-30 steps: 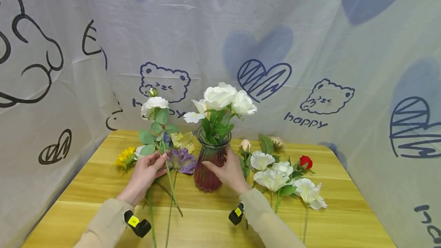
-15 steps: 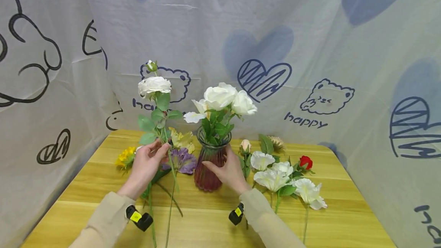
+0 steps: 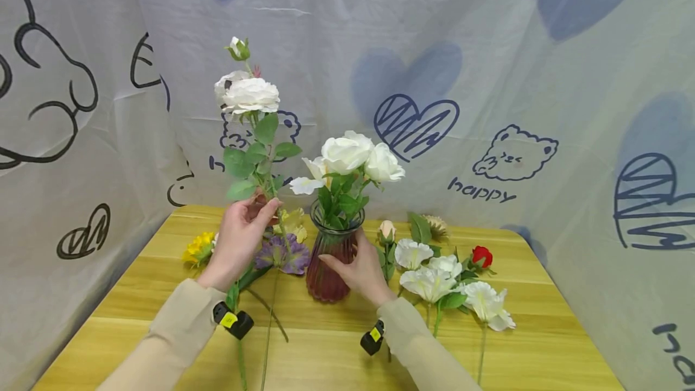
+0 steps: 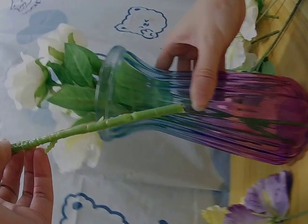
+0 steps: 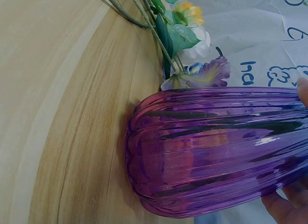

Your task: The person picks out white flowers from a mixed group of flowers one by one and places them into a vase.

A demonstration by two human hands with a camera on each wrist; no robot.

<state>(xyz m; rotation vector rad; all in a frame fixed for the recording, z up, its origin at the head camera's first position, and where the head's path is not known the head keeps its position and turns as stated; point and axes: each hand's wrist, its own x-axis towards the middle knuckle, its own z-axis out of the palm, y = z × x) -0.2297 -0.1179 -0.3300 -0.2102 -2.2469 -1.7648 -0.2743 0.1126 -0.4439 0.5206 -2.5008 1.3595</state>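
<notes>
In the head view, a white flower (image 3: pixel 251 95) with a bud above it and round green leaves stands upright in my left hand (image 3: pixel 241 237). Thumb and fingertips pinch its green stem (image 4: pixel 120 120), whose cut lower end appears before the vase in the left wrist view. My right hand (image 3: pixel 365 267) grips the side of a ribbed glass vase (image 3: pixel 328 264), tinted bluish at the neck and purple-pink below. White roses (image 3: pixel 347 152) with green leaves fill its mouth. The vase stands on the table, and its stems show through the glass (image 5: pixel 207 151).
On the wooden table (image 3: pixel 326 355), purple (image 3: pixel 282 253) and yellow (image 3: pixel 198 248) flowers lie left of the vase. Right of it lie several white flowers (image 3: pixel 429 282), a pale pink bud (image 3: pixel 387 230) and a red rose (image 3: pixel 481 255). A printed cloth (image 3: pixel 336 29) hangs behind.
My left hand has lifted the white flower from among the flowers at the left, up and slightly to the right. The right hand and the vase have stayed in place.
</notes>
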